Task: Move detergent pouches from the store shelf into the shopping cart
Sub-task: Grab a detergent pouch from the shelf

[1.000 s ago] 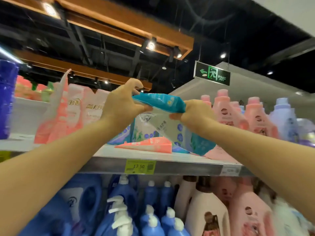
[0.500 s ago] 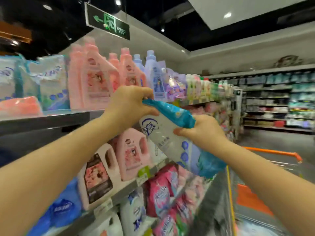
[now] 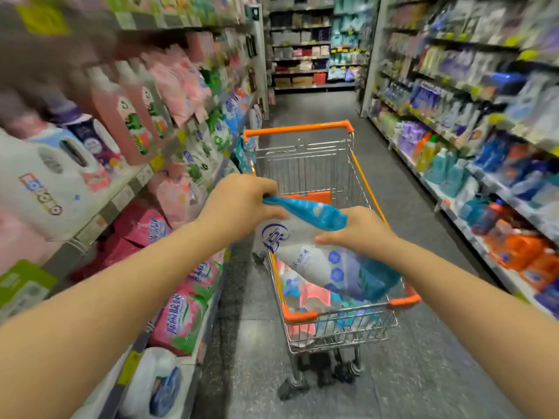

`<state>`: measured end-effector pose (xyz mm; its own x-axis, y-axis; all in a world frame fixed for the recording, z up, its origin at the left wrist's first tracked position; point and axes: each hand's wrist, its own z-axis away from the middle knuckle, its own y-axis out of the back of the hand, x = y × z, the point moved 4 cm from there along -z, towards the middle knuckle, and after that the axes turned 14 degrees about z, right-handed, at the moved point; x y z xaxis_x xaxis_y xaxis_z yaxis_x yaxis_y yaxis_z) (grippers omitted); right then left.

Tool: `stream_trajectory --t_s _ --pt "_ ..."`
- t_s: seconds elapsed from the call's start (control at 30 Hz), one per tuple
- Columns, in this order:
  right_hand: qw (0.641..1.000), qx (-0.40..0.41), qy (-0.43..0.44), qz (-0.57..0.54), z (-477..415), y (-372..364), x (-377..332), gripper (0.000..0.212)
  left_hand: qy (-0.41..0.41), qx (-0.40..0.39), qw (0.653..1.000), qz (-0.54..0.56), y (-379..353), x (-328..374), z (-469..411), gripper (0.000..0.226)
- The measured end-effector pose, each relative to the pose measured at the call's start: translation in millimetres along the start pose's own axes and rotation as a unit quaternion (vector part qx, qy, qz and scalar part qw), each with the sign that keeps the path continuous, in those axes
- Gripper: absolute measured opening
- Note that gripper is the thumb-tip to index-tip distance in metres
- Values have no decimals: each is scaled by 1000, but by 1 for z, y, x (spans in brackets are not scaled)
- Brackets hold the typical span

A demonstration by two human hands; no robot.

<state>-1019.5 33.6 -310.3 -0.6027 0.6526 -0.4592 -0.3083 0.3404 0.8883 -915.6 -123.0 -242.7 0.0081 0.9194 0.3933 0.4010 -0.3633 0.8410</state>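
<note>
One detergent pouch (image 3: 305,249) is held in the air by two hands over the one shopping cart (image 3: 298,128) in the aisle. The left hand (image 3: 239,204) has its fingers curled tight round the pouch's crumpled blue top end, a narrow pinch. The right hand (image 3: 360,232) clasps the pouch's white middle from the right, thumb lying across the printed face. The pouch hangs tilted, its top up and to the left and its blue bottom end low and to the right, above the near right corner of the cart's orange rim. It does not appear to touch the wire basket.

Down in the basket lie more pouches (image 3: 311,293), pink-and-white and blue ones overlapping; their number cannot be counted through the wire and the held pouch. The cart stands lengthwise on the grey floor (image 3: 417,367), just beside the left shelving, and its far half shows only bare wire and one orange panel.

The left shelves (image 3: 127,192) are motion-blurred. Near the front, one large white jug (image 3: 45,182) stands on the middle level, with tall pink bottles (image 3: 121,119) beyond it, at least two. On the level below sit pink packs (image 3: 181,316), several in a row. The right shelves (image 3: 472,237) stand well apart from the cart, carrying blue bottles (image 3: 444,172) and, nearer, orange ones (image 3: 520,252); the blur hides exact counts. A third run of shelves (image 3: 311,86) closes the far end of the aisle.
</note>
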Motion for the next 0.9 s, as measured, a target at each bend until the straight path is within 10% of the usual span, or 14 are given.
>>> stream_trajectory --t_s 0.67,0.9 --pt "924 -134 -341 -114 -176 -218 313 36 156 -248 955 40 -406 -140 -207 23" --pt "855 -101 -461 -213 -161 -258 356 27 204 -457 865 43 -500 -134 -150 45"
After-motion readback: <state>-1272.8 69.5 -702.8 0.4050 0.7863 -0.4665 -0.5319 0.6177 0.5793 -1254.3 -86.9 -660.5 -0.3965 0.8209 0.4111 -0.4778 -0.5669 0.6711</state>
